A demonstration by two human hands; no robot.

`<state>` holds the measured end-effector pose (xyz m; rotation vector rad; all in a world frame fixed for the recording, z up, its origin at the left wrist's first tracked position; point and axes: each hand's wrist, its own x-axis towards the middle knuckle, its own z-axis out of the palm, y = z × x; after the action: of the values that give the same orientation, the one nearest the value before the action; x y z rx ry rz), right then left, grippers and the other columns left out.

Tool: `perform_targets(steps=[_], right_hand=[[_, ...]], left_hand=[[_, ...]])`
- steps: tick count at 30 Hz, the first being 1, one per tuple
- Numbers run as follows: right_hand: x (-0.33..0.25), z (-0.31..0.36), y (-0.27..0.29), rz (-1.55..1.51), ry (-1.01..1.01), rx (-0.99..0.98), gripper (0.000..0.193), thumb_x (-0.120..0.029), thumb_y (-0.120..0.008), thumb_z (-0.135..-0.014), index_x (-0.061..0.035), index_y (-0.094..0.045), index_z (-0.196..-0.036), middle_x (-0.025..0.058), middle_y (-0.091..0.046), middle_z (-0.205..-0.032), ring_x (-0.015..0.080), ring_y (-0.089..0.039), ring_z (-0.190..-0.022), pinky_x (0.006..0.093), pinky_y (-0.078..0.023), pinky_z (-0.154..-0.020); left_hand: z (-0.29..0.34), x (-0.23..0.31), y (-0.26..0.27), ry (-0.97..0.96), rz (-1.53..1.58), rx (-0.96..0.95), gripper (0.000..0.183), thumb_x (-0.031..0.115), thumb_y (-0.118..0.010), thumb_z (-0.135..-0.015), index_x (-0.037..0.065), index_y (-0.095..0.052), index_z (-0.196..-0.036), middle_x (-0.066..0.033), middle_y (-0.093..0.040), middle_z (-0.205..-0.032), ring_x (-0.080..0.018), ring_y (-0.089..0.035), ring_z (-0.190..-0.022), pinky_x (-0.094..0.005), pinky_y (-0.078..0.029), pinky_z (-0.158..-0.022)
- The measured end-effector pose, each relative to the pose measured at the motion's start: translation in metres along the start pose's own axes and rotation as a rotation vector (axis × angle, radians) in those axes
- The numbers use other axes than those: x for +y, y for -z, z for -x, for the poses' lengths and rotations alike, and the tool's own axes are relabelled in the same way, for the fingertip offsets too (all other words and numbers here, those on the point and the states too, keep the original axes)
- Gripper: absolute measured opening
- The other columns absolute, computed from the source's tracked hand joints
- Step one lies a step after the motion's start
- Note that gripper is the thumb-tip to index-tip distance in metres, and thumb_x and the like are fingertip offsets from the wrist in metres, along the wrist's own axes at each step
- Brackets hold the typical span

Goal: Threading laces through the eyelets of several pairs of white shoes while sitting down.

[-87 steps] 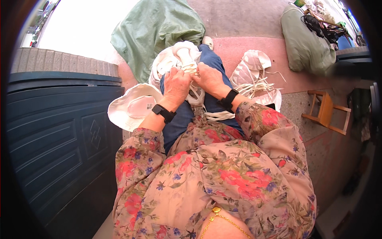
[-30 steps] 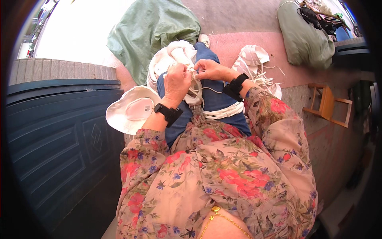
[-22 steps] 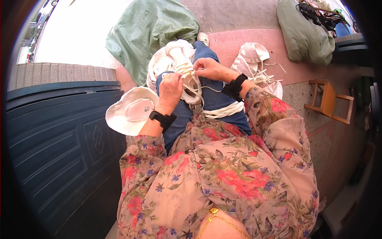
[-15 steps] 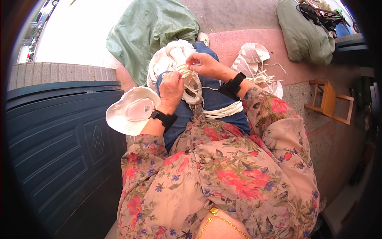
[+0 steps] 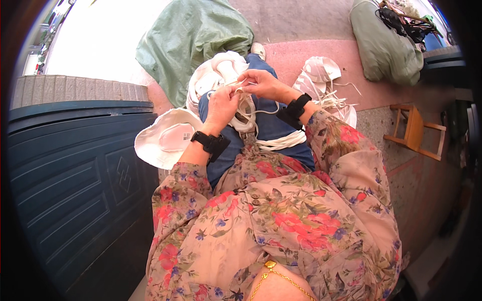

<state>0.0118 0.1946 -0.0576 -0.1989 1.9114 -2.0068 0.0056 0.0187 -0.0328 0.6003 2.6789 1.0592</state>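
My two hands meet over my lap with their fingertips pinched. Between the fingers of my left hand (image 5: pixel 222 106) and my right hand (image 5: pixel 264 85) is a thin white cord (image 5: pixel 240 91); its exact path is partly hidden by the fingers. White fabric hats (image 5: pixel 201 80), seemingly stacked, rest on my knees just beyond the hands. Loose white cord loops hang below my hands against my jeans. A bundle of white cords (image 5: pixel 281 141) lies across my right thigh. By my left forearm sits a white brimmed hat (image 5: pixel 161 138), its inside and a label showing.
White hats with trailing cords (image 5: pixel 321 75) lie on the floor to the right. A large green sack (image 5: pixel 193 37) stands ahead, another sack (image 5: pixel 384 47) far right. A small wooden stool (image 5: pixel 414 128) is at right, a dark blue panelled door (image 5: pixel 85 185) at left.
My left hand has moved right and slightly up, so its fingertips now meet those of my right hand at the cord. The right hand has barely moved.
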Motion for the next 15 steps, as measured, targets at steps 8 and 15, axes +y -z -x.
perform_targets(steps=[8,15], right_hand=[[0.014,-0.005,0.0,0.019,0.087,0.026,0.028,-0.007,-0.061,-0.077,0.0023,-0.054,-0.102,0.0043,-0.061,-0.078,0.0085,-0.054,-0.068,0.0229,-0.045,-0.061],[0.003,-0.002,-0.011,0.435,0.213,0.144,0.023,-0.006,-0.057,-0.079,0.0025,-0.053,-0.1,0.0092,-0.062,-0.081,0.0128,-0.059,-0.078,0.0256,-0.047,-0.069]], left_hand=[[-0.005,0.005,0.011,0.092,0.28,-0.152,0.022,0.02,-0.063,-0.077,0.0,-0.065,-0.084,-0.009,-0.063,-0.068,-0.0123,-0.058,-0.061,-0.0268,-0.045,-0.059],[-0.005,0.004,0.01,0.113,0.272,-0.154,0.013,0.011,-0.061,-0.077,-0.002,-0.062,-0.076,-0.0062,-0.062,-0.068,-0.0118,-0.056,-0.062,-0.0262,-0.045,-0.06]])
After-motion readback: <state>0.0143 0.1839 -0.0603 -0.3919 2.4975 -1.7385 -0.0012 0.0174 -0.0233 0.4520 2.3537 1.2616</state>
